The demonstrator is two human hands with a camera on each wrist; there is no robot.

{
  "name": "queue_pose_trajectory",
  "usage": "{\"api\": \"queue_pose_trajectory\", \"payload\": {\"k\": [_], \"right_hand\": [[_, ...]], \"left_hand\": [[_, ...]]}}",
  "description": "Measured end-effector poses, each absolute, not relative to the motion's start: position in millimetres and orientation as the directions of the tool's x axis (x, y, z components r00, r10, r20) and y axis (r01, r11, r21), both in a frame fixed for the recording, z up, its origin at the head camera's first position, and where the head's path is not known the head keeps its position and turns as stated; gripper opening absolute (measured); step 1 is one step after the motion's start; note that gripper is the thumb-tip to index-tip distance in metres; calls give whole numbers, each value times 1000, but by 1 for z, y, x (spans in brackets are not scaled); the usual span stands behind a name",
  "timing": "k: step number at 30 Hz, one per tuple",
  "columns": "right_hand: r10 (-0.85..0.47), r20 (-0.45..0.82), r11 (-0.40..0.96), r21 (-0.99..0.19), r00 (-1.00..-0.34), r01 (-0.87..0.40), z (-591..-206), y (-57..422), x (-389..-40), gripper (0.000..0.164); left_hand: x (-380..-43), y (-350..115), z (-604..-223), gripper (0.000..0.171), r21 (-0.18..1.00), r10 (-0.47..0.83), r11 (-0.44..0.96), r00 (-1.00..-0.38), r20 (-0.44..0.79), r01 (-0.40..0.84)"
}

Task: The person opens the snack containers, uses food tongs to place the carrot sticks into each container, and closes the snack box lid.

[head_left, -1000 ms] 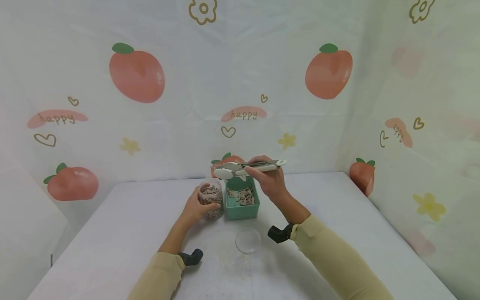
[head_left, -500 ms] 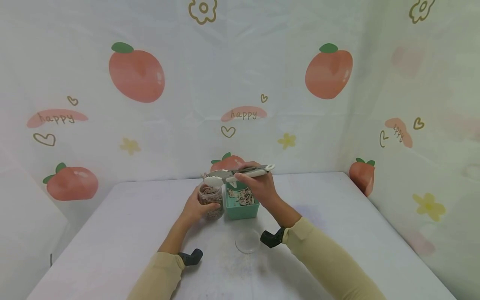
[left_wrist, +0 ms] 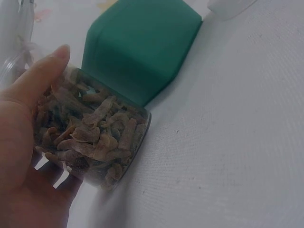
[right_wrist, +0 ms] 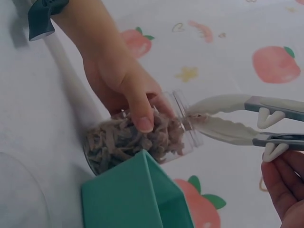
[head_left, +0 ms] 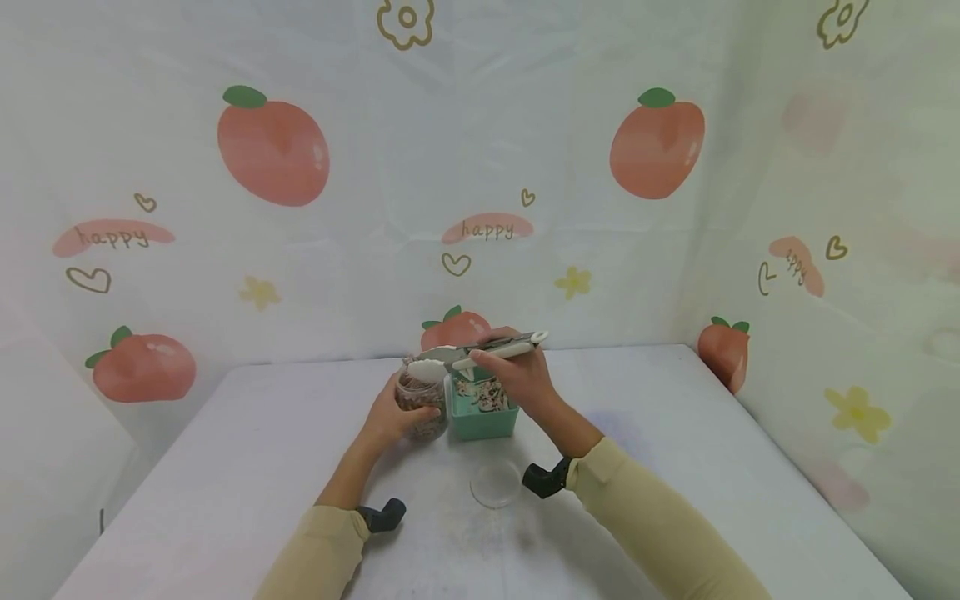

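Observation:
My left hand (head_left: 388, 414) grips a clear jar (left_wrist: 102, 142) filled with brown, dried, strip-like pieces (right_wrist: 118, 142), thumb on the near side and fingers round the far side. In my right hand (head_left: 525, 377) is a pair of tongs (right_wrist: 232, 133) with scalloped white tips and grey arms. At the jar's open mouth, the tips stand close round a few of the brown pieces, as the right wrist view shows. Just right of the jar stands a green box (head_left: 483, 427) with similar pieces (head_left: 491, 393) inside. The tongs and right hand cover part of its far side.
A clear round lid (head_left: 496, 485) lies flat on the white-covered table (head_left: 300, 442), in front of the box. Behind and to the right hang white sheets (head_left: 570, 150) printed with fruit and flowers.
The right hand has brought the tongs left and slightly down, from above the green box to the jar's mouth. The left hand and jar have stayed in place.

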State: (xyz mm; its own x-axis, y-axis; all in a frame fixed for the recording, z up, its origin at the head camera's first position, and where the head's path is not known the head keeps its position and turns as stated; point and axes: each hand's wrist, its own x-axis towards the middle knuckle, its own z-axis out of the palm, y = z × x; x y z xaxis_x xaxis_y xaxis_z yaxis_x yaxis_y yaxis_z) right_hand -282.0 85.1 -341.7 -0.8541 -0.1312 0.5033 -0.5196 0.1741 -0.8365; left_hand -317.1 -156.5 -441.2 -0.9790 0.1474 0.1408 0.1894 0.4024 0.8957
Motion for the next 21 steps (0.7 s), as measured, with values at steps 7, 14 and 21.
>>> {"api": "queue_pose_trajectory", "payload": {"k": [7, 14, 21], "right_hand": [[-115, 530, 133, -830, -840, -542, -346, 91, -288, 22], [-116, 551, 127, -817, -826, -562, -344, 97, -285, 23], [-100, 546, 122, -823, -832, -555, -339, 107, -283, 23]], "left_hand": [[-316, -156, -441, 98, 890, 146, 414, -979, 142, 190], [-317, -156, -441, 98, 890, 140, 417, -981, 135, 183], [-319, -157, -443, 97, 889, 141, 421, -981, 132, 180]]}}
